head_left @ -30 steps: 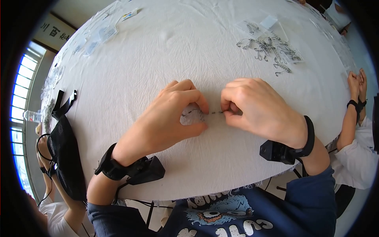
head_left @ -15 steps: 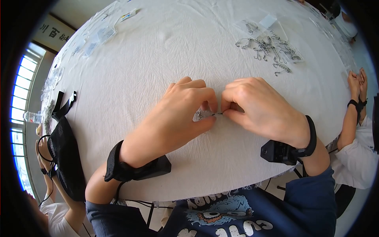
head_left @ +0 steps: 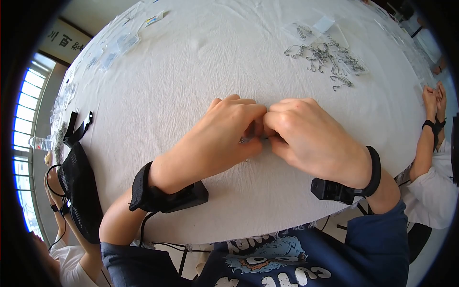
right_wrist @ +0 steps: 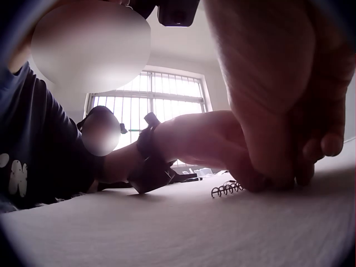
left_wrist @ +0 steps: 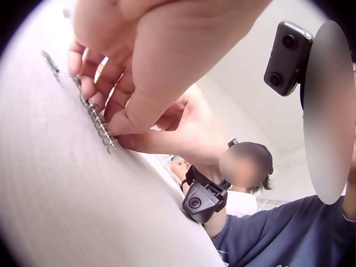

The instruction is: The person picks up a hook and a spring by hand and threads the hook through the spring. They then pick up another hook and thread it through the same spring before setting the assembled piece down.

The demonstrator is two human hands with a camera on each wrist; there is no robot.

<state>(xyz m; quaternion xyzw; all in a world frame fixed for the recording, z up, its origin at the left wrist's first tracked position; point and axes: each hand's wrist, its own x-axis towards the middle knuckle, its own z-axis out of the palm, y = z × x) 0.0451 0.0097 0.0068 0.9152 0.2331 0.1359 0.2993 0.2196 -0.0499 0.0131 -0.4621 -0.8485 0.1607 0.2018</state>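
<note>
Close over the tablecloth, my left hand (head_left: 222, 131) and right hand (head_left: 311, 136) meet, fingertips side by side. Between them is a spring fishing rig: a thin metal coil (left_wrist: 100, 125) with a thin line and a small dark end piece (left_wrist: 50, 61) in the left wrist view. My left fingers pinch the rig; in the right wrist view the coil (right_wrist: 225, 189) pokes out beside them. My right thumb and forefinger pinch its other part, mostly hidden behind the fingers.
A pile of similar spring rigs with hooks (head_left: 325, 60) lies at the back right by clear plastic boxes (head_left: 325, 24). Clear packets (head_left: 126, 42) lie at the back left. A black mesh bag (head_left: 81, 186) hangs at the left edge. Other people sit at both sides.
My left hand has moved right until its fingertips meet my right hand's, closing the gap where a short dark stretch of the rig showed. The right hand has stayed nearly in place.
</note>
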